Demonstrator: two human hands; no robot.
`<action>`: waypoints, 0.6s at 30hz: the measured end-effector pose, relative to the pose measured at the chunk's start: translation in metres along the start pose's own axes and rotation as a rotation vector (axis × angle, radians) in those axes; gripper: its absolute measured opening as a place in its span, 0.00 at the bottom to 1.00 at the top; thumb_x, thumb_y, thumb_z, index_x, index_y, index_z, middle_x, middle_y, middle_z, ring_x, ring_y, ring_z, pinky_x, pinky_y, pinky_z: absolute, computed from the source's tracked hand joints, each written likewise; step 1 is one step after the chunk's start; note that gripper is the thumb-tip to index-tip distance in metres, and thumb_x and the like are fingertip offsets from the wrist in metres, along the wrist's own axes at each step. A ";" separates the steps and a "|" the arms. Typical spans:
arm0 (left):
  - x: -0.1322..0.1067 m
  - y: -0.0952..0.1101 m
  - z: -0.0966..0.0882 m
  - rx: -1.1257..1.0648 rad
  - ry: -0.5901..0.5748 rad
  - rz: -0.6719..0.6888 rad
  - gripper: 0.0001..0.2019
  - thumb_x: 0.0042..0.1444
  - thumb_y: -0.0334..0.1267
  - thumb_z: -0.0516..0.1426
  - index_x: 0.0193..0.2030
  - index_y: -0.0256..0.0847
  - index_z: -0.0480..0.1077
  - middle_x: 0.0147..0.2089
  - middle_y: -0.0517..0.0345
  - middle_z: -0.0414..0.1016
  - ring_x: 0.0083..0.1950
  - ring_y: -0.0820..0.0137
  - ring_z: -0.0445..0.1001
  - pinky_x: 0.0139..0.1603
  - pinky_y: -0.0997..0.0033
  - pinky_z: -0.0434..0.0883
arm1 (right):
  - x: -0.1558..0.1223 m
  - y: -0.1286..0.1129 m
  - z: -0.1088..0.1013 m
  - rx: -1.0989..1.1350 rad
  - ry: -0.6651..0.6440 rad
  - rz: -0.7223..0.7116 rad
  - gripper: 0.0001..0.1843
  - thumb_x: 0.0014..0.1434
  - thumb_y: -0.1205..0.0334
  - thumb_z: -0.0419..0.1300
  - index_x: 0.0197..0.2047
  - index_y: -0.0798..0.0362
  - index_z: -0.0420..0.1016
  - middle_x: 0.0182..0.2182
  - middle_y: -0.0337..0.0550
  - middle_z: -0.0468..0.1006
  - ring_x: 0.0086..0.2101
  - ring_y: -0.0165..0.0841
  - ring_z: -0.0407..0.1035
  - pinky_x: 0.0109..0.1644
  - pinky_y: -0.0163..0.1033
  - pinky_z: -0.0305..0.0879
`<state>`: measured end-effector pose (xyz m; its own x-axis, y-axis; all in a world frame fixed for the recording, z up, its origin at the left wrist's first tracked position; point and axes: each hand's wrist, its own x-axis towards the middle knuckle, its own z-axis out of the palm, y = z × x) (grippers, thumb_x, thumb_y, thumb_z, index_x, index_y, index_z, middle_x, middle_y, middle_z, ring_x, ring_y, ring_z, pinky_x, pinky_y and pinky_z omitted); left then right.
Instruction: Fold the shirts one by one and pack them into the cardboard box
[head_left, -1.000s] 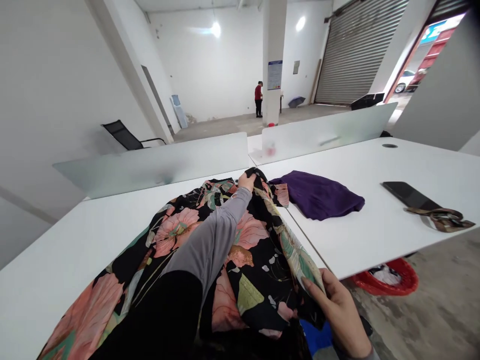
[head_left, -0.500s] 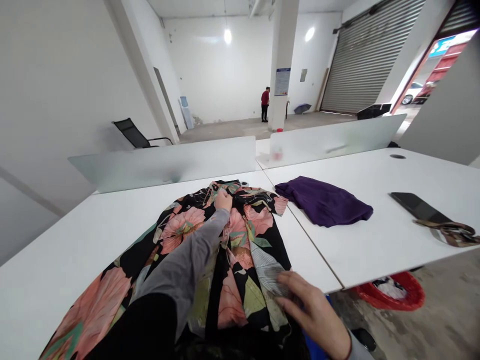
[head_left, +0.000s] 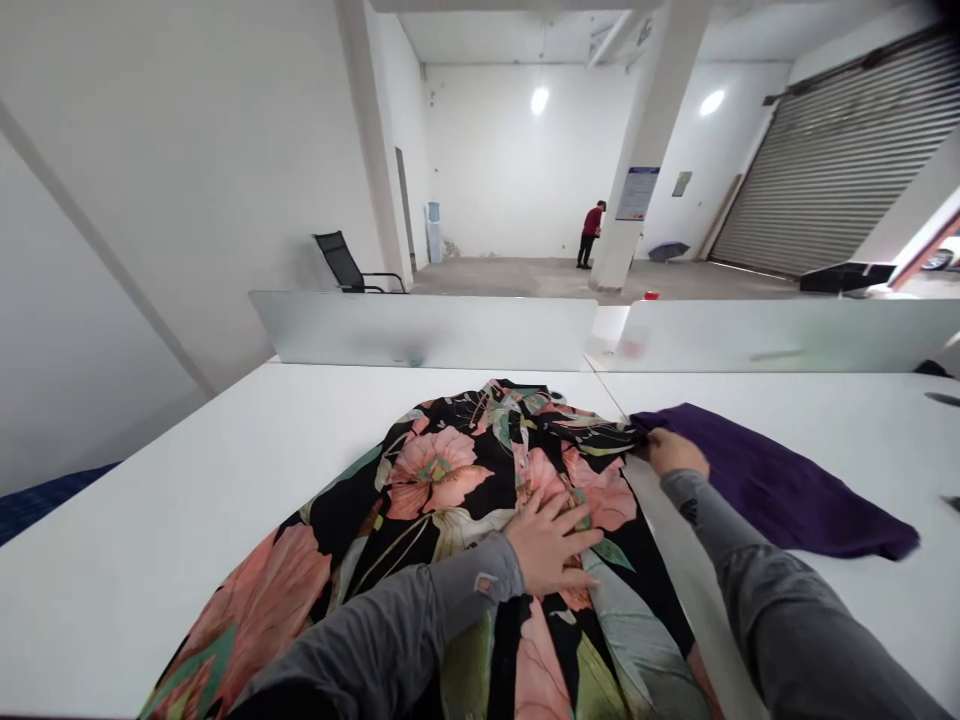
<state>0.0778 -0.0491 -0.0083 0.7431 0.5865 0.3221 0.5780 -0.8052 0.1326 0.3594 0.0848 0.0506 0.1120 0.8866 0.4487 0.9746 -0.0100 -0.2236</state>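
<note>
A black floral shirt (head_left: 439,470) with big pink flowers lies spread over the white table, its collar at the far end. My left hand (head_left: 551,545) rests flat on the shirt's front with fingers spread. Farther right, my right hand (head_left: 675,453) is closed on the end of the shirt's right-side sleeve, beside a folded purple cloth (head_left: 780,480). The lower part of the shirt runs out of view at the bottom, partly hidden by my left forearm.
Frosted dividers (head_left: 435,330) stand along the back of the white table (head_left: 225,480). Behind them are a black chair (head_left: 345,262), a water dispenser (head_left: 433,232) and a person in red (head_left: 591,235) by a pillar. A blue item (head_left: 52,495) shows at the left edge.
My left hand has moved from near the collar to lie flat on the shirt front. My right hand has gone from the lower edge up to the sleeve end. The view has turned left.
</note>
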 end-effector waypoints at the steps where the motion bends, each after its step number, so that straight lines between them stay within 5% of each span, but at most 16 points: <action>1: 0.001 -0.001 0.000 0.005 0.008 0.005 0.34 0.59 0.66 0.44 0.68 0.55 0.55 0.71 0.57 0.54 0.70 0.51 0.51 0.66 0.40 0.51 | 0.014 0.000 -0.009 -0.019 0.051 0.046 0.15 0.58 0.64 0.53 0.39 0.58 0.80 0.32 0.58 0.76 0.29 0.39 0.70 0.34 0.43 0.62; 4: 0.002 -0.003 -0.001 0.035 0.028 0.020 0.33 0.59 0.65 0.44 0.68 0.55 0.55 0.71 0.57 0.54 0.70 0.51 0.51 0.65 0.40 0.52 | 0.057 -0.018 -0.044 -0.003 0.274 0.067 0.19 0.62 0.61 0.49 0.47 0.58 0.77 0.40 0.62 0.74 0.34 0.41 0.70 0.38 0.46 0.63; 8: 0.001 -0.002 -0.004 0.041 0.035 0.029 0.32 0.61 0.64 0.42 0.68 0.53 0.54 0.71 0.57 0.53 0.70 0.51 0.50 0.65 0.41 0.51 | 0.091 -0.100 -0.064 0.315 0.511 -0.325 0.15 0.61 0.62 0.49 0.38 0.53 0.78 0.37 0.53 0.74 0.35 0.39 0.68 0.42 0.45 0.65; 11: 0.001 -0.002 -0.007 0.016 0.024 0.029 0.33 0.61 0.64 0.41 0.67 0.52 0.55 0.71 0.57 0.53 0.69 0.50 0.51 0.65 0.40 0.49 | 0.082 -0.185 -0.053 0.481 0.441 -0.552 0.15 0.60 0.68 0.48 0.36 0.52 0.78 0.38 0.46 0.75 0.37 0.34 0.69 0.45 0.42 0.67; 14: 0.002 -0.003 -0.010 -0.005 0.000 0.033 0.32 0.61 0.64 0.40 0.67 0.52 0.55 0.71 0.57 0.52 0.69 0.50 0.51 0.64 0.39 0.51 | 0.059 -0.245 -0.039 0.671 0.213 -0.763 0.16 0.58 0.71 0.51 0.42 0.50 0.78 0.43 0.43 0.76 0.43 0.33 0.70 0.49 0.42 0.69; 16: 0.002 -0.003 -0.010 -0.012 -0.008 0.023 0.32 0.62 0.64 0.40 0.67 0.52 0.56 0.71 0.57 0.53 0.69 0.49 0.51 0.63 0.39 0.52 | 0.047 -0.254 -0.033 0.748 0.117 -0.776 0.17 0.57 0.70 0.52 0.45 0.49 0.77 0.49 0.44 0.75 0.44 0.34 0.71 0.48 0.42 0.70; 18: 0.002 -0.003 -0.008 -0.011 -0.002 0.011 0.31 0.62 0.63 0.42 0.66 0.52 0.57 0.71 0.56 0.54 0.69 0.50 0.51 0.63 0.39 0.51 | 0.041 -0.236 -0.030 0.782 0.112 -0.630 0.16 0.56 0.68 0.52 0.44 0.51 0.77 0.49 0.45 0.75 0.41 0.33 0.73 0.44 0.41 0.72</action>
<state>0.0752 -0.0465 -0.0004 0.7503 0.5775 0.3217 0.5658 -0.8127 0.1392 0.1395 0.1096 0.1481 -0.3223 0.5768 0.7506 0.4663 0.7868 -0.4044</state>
